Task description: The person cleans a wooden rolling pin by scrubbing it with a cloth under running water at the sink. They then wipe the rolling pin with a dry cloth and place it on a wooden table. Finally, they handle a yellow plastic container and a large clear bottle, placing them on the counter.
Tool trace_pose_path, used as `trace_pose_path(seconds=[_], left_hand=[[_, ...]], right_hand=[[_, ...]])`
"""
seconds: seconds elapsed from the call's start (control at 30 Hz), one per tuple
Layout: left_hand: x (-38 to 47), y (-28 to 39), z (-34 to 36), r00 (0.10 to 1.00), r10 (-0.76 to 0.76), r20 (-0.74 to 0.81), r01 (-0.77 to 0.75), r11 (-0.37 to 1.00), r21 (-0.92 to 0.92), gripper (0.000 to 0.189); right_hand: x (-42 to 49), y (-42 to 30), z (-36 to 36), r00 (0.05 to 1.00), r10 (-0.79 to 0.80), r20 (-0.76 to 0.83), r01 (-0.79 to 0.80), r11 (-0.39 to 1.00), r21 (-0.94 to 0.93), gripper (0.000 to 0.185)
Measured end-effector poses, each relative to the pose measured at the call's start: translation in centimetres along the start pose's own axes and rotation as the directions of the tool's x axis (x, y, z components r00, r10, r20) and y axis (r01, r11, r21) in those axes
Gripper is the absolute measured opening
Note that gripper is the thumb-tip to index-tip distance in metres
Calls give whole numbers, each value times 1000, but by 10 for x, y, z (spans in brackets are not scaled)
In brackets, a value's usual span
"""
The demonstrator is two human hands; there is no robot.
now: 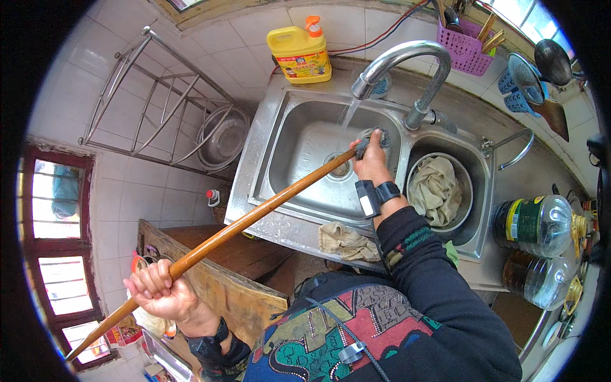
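Observation:
A long, smooth wooden rod (248, 224), tapered at its lower-left end, slants from the left side up over the sink. My left hand (162, 291) is closed around it well below the sink's edge. Over the large stainless-steel basin (300, 143), my right hand (372, 162) clasps a grey scouring pad (366, 142) at the rod's upper end. That end is hidden by the pad and fingers. Water runs from the curved chrome faucet (405, 52) into the basin, just behind my right hand.
A metal bowl (470, 200) with a beige cloth (437, 191) sits in the smaller basin. Another cloth (346, 241) lies on the sink's front edge. A yellow pump bottle (300, 57) stands behind; large plastic bottles (530, 224) are at right. A metal rack (157, 105) and wooden board (215, 277) are left.

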State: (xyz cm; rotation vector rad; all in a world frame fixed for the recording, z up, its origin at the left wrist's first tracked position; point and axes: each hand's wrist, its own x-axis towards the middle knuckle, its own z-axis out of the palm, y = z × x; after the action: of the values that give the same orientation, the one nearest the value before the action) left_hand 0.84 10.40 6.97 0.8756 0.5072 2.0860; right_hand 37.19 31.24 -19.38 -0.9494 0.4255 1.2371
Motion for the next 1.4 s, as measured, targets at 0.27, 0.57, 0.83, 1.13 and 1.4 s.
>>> trace_pose_path(seconds=[0.27,0.57,0.83,1.13,1.4], left_hand=[[-7,-3,15,989,-52,141,55,998,-21,51],[5,33,-12,993,-61,101,66,996,-51,50],[10,32,-24,999,47,16,-46,997,-55,50],[0,-1,3,967,-126,222,129,992,2,42],[1,48,-20,978,-51,-201,55,998,14,51]], right_hand=[[-14,13,2,992,-120,-28,110,966,-234,38],[29,-18,-24,927,-159,339,342,729,-593,55],[-6,-11,-30,935,208,287,-116,945,-307,54],[-6,7,6,933,221,284,-159,961,-226,54],[14,4,-6,949,123,290,-92,989,-119,53]])
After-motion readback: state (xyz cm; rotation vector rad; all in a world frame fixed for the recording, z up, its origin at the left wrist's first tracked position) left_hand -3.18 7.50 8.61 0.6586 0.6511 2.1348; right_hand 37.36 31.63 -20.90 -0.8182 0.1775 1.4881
